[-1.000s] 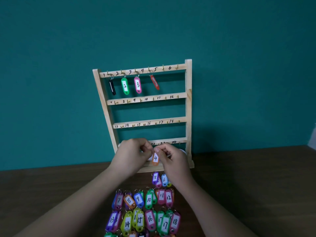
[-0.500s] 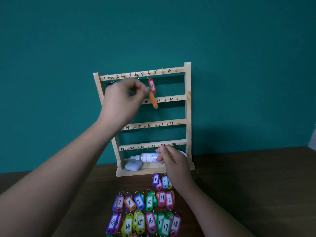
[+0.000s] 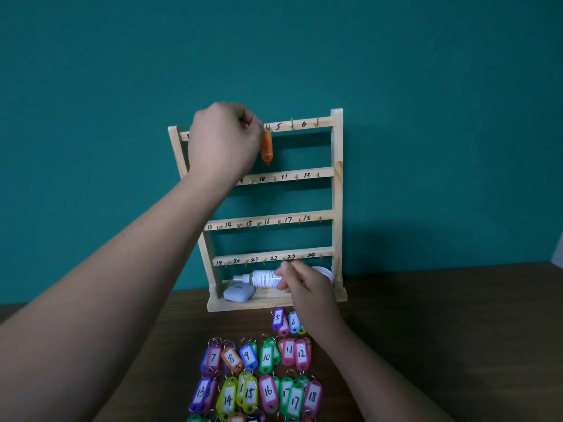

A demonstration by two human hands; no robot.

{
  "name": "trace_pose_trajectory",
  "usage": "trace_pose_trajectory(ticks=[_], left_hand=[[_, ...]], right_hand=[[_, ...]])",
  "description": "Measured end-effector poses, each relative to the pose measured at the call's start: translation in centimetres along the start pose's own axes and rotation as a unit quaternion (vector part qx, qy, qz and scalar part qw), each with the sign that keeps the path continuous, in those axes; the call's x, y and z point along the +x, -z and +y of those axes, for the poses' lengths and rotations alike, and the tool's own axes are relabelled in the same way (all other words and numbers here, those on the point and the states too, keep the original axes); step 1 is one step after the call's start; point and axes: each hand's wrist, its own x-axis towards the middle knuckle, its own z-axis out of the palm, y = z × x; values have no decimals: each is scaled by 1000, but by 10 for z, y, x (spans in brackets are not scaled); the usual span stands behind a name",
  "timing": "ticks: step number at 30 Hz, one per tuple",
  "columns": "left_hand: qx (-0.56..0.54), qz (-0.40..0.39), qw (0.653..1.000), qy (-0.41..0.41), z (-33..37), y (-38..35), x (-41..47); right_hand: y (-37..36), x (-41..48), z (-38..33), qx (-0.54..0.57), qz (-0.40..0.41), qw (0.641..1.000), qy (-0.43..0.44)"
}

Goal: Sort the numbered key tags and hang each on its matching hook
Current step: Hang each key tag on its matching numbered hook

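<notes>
1. Teal wall point(image 3: 426, 117) behind everything, well back of both sets of fingers.
2. Dark wood tabletop point(image 3: 441, 330), under the R fingers and way below the L ones.
3. Wooden rack point(image 3: 336, 193) w/ 4 rails, hooks numbered up to 24. L fingers are up at its top rail, R fingers down by the bottom rail.
4. Left hand point(image 3: 224, 141): back of hand to the cam, covering the left part of the top rail. Fingers point(image 3: 249, 120) are clenched, pinching the ring end of the orange tag.
5. Right hand point(image 3: 307, 287): just above the rack's base. Fingers point(image 3: 285, 271) are curled in w/ thumb against index. Can't tell if anything's in there.
6. Rows of tags point(image 3: 268, 391) on the tabletop, 7 thru 18 readable, below the R fingers, nearer the cam.
7. White bottle point(image 3: 262, 278) lying on its side on the rack base, its end right at the R fingertips. Touching or not, idk.
8. Pale case point(image 3: 239, 293) left of the R fingers, under the bottle's nozzle.
9. Orange tag point(image 3: 267, 147): hangs edge-on straight down just right of the L fingers, ring at the hook left of the "5" mark.
10. Tag 5 point(image 3: 277, 318) and tag 6 point(image 3: 293, 321) sit right under the R hand, by the wrist.
</notes>
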Motion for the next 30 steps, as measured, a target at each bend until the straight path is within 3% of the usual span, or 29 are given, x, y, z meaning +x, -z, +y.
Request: trace_pose_trajectory(ticks=[4,9,17,21,30], left_hand=[[23,26,999,-32,-4,-1,-8],[-49,48,996,-53,-24,-4,-44],[-47,-145,988,8,-87,-38,-148],[-34,-191,980,52,-115,-56,-181],[47,-304,950,52,-137,-80,-208]], right_hand=[[0,-1,1,-8,-5,1000,6],[3,1,3,-84,10,996,42],[17,3,1,-329,-47,939,86],[16,1,-2,-382,-69,917,92],[-1,-5,6,-425,-110,892,106]])
